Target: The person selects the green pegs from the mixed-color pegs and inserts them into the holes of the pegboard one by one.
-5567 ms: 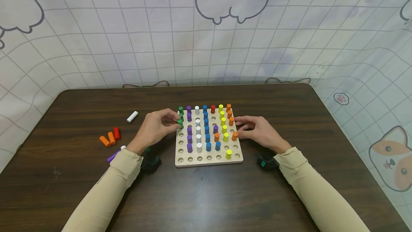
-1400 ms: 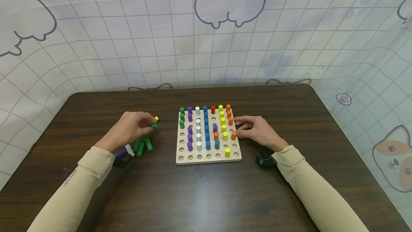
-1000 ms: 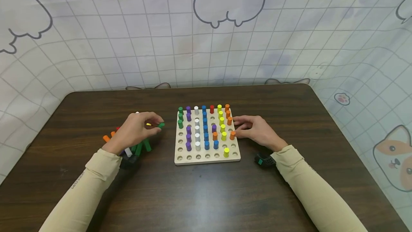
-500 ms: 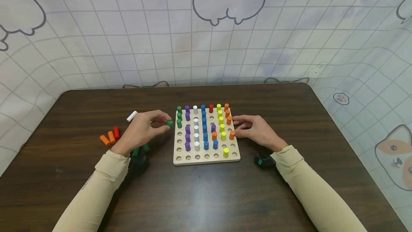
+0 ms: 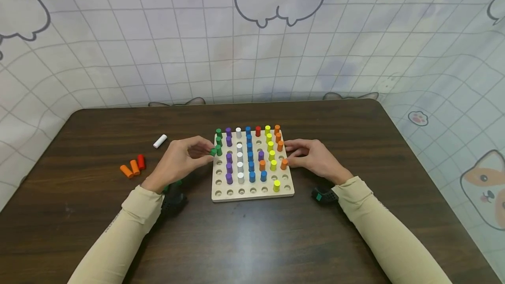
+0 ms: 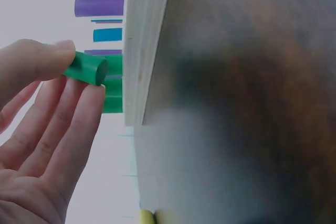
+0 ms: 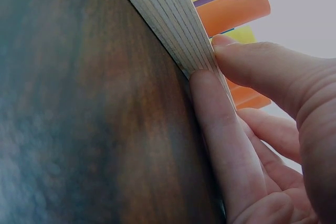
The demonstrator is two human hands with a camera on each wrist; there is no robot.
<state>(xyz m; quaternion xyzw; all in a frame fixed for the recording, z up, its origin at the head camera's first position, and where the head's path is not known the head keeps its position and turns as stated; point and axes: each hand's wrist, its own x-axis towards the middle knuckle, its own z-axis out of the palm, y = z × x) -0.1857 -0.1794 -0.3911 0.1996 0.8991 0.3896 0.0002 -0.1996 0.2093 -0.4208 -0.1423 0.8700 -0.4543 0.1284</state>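
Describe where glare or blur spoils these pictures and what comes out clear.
Head view: pale glare streaks the tabletop in front of the pegboard; left wrist view: the nearest green peg looks clear, the tabletop is badly blurred, the backdrop washed out; right wrist view: the tabletop is soft, the pegboard's layered edge fairly crisp.

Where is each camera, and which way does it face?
Head: on the head, facing forward and down at the pale wooden pegboard; left hand, right hand and cream fabric sleeves show.
Left wrist: worn there, facing the left hand pinching a green cylindrical peg.
Right wrist: worn there, facing the right hand holding the pegboard's edge.
Head and left wrist both show that green peg and the pegboard.
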